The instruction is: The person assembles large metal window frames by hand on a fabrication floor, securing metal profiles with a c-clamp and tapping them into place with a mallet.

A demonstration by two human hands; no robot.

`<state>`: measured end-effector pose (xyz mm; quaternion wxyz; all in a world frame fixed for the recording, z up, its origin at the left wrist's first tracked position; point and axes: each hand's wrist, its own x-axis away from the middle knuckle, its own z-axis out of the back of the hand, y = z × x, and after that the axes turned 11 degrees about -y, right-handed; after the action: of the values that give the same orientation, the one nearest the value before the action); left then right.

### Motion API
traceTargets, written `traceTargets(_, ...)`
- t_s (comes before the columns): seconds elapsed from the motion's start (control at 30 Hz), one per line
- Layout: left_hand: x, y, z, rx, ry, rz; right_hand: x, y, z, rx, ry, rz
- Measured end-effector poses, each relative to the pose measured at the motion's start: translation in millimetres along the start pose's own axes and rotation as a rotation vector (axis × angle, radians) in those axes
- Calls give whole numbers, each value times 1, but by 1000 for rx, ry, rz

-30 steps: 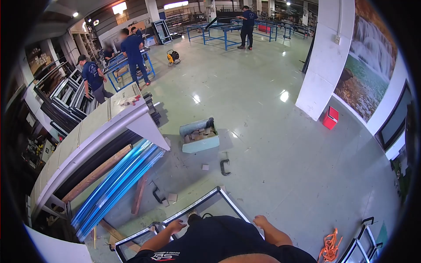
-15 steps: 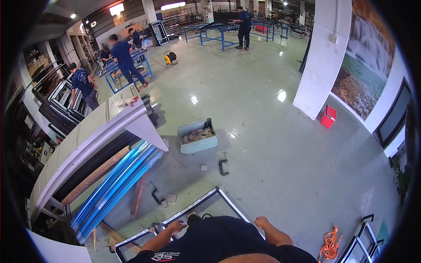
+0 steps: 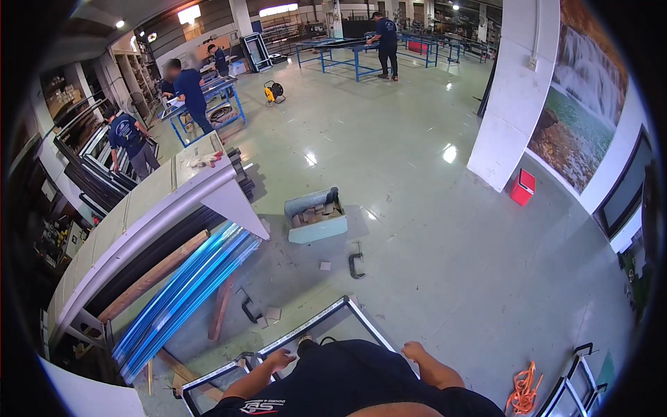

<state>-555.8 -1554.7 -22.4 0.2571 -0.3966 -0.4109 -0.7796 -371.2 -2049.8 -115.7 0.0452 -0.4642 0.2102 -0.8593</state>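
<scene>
At the bottom of the view, my left hand point(image 3: 280, 359) hangs beside my dark shirt, near the white and black edge of a frame point(image 3: 306, 325). My right hand point(image 3: 413, 350) is on the other side of my body, close to the frame's right edge, its fingers curled. Whether either hand touches the frame or holds something cannot be made out. The frame's corner points away from me, and my body covers much of it. Another frame part point(image 3: 217, 374) lies at the lower left.
A blue-green box of blocks point(image 3: 317, 227), two clamps point(image 3: 356, 265) point(image 3: 249, 308), and small square pieces lie ahead. Blue-wrapped profiles point(image 3: 184, 295) lie under the bench point(image 3: 149, 191) at left. Orange cord point(image 3: 524, 389) and a red box point(image 3: 522, 187) are right. Several people stand farther back.
The view has shifted slightly. The person at the blue workbench on the left has changed stance, and the one by the far tables has turned a little. My hands have barely moved.
</scene>
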Motion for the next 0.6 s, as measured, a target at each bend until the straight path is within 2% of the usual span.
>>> traceTargets(0.1,-3,-2,0,-45,12,-17,8,-4,8,-46,-38,-61)
traceTargets(0.6,-5,3,2,-71,8,-27,10,-2,5,-38,-26,-55)
